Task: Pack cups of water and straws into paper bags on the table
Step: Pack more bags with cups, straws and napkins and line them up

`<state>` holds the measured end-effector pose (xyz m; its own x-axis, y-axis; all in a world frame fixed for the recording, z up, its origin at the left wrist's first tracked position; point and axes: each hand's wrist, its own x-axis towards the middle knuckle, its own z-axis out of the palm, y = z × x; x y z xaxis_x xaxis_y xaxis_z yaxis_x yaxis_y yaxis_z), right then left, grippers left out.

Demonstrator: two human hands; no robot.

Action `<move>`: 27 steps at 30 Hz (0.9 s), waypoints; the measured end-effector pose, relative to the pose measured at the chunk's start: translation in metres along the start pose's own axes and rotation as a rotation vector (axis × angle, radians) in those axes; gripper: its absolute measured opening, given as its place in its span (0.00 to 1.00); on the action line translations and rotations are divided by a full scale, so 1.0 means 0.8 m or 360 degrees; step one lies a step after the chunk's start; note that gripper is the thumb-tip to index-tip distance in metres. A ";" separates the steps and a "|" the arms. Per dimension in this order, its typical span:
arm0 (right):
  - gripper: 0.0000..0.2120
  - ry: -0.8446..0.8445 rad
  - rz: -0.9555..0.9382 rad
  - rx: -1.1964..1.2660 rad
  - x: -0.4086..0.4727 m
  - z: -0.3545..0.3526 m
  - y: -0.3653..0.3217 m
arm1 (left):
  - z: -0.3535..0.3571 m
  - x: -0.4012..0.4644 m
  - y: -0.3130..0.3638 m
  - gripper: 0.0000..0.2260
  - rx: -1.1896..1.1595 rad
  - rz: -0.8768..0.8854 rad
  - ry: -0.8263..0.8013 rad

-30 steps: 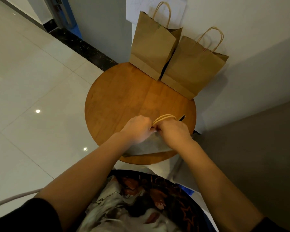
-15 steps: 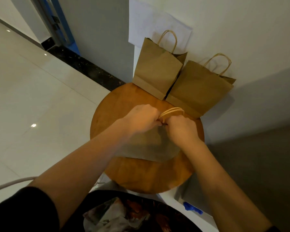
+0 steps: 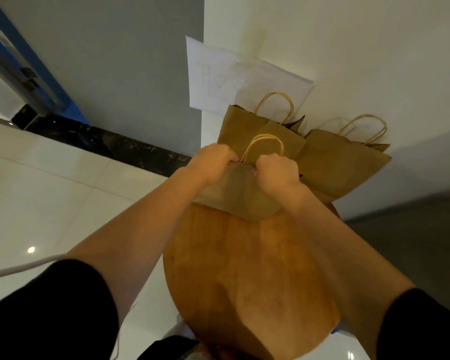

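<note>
Since half a second ago both hands have carried the near paper bag (image 3: 238, 197) farther across the round wooden worktop (image 3: 247, 276), up against the two bags at the back; the head camera has tipped upward as well, so more wall shows. Near paper bag: brown, apparently still flat, upright and slightly tilted, its mouth and twisted-paper handle loop (image 3: 264, 145) pointing up and away toward the wall, long axis running from the lower edge near the worktop middle up to the gripped top edge. Whether its lower edge rests on the wood or hangs just above cannot be told. Left hand (image 3: 212, 162): fingers curled tight, pinching the top edge at the left of the handle. Right hand (image 3: 278, 170): fingers curled likewise, pinching the top edge at the right of the handle, the loop rising between the two hands. Back left bag (image 3: 260, 128): upright at the far edge of the worktop, handle up, partly covered by the held bag. Back right bag (image 3: 346, 165): upright just beside it, touching it, handle up, leaning a little to the right. White paper sheets (image 3: 218, 79) hang on the wall corner behind the bags. Black sleeves (image 3: 50, 315) cover both upper arms. Pale glossy floor tiles (image 3: 50, 190) lie to the left.
</note>
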<state>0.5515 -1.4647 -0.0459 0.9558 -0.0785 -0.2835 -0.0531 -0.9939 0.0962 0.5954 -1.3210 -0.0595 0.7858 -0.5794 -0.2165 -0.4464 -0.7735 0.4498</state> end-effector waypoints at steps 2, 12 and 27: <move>0.09 0.0001 0.0041 -0.0008 0.017 0.000 -0.004 | -0.001 0.020 -0.013 0.10 -0.0020 -0.0004 -0.0052; 0.08 0.0019 0.0103 0.0045 0.041 0.005 -0.007 | 0.009 0.052 -0.035 0.12 -0.0104 0.0042 0.0067; 0.09 0.0379 -0.0007 0.0195 -0.066 0.007 0.008 | 0.036 -0.027 0.029 0.08 0.0184 -0.0250 0.0379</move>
<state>0.4994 -1.4672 -0.0359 0.9964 -0.0682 -0.0500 -0.0695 -0.9973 -0.0249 0.5558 -1.3340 -0.0693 0.9211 -0.3846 -0.0600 -0.3468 -0.8808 0.3223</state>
